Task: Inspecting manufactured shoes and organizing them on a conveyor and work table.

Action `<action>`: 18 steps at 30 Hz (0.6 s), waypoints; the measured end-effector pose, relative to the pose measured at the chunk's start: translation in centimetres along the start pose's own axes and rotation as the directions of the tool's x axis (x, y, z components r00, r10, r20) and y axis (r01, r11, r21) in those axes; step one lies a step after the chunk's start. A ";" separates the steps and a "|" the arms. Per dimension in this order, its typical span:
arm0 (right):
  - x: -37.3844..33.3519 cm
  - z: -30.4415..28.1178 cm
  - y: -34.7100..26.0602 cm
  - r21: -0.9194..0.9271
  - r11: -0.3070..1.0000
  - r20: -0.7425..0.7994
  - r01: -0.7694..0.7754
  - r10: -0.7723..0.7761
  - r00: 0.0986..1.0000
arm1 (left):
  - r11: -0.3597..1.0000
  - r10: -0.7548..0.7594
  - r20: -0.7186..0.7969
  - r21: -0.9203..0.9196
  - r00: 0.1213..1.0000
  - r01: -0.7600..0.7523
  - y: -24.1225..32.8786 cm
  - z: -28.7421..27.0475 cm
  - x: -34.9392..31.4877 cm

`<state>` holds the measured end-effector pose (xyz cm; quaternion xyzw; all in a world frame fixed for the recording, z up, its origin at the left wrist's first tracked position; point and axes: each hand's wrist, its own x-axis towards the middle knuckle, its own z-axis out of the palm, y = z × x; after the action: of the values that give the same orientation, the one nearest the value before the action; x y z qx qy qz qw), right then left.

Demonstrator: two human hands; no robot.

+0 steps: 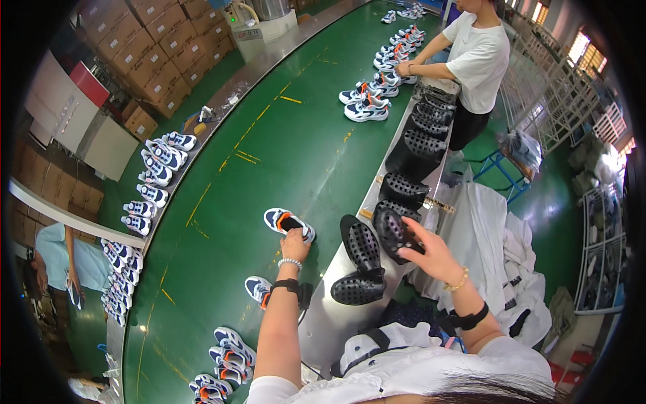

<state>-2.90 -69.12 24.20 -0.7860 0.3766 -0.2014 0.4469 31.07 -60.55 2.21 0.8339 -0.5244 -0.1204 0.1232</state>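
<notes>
My left hand [294,246] is closed on a white, navy and orange sneaker [274,217] lying on the green belt, its fingers at the shoe's opening. My right hand [436,257] has its thumb and fingers around the end of a black perforated shoe-shaped form [386,225] at the bench edge. Beside it, another black perforated form [363,246] rests on the metal ledge, touching a third form [359,288] nearer me. Close to my left forearm sits a second sneaker [257,289], partly hidden by the arm.
More black forms [417,149] line the metal ledge toward a co-worker [479,57], whose hands reach to a row of sneakers [367,106]. Several sneakers [232,353] stand at the near left. Others [163,160] line the far rim. White sheeting [464,219] hangs at the right.
</notes>
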 end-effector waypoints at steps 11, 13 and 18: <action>0.5 2.7 -4.4 0.277 0.931 -0.002 0.238 -0.247 0.969 | 0.957 -0.267 0.368 0.210 0.891 0.201 -5.7 0.9 -8.3; -0.4 3.5 -6.1 0.321 0.915 0.116 0.244 -0.294 0.949 | 0.959 -0.223 0.403 0.256 0.887 0.125 -5.5 0.8 -11.6; -4.7 9.9 -8.1 0.148 0.890 0.675 0.432 -0.410 0.614 | 0.966 -0.243 0.450 0.189 0.859 0.175 -3.2 -1.2 -15.5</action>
<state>3.92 -57.54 26.08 -0.8756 -0.0093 0.0121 0.4828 27.63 -45.11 3.35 0.8385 -0.4519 -0.2936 -0.0807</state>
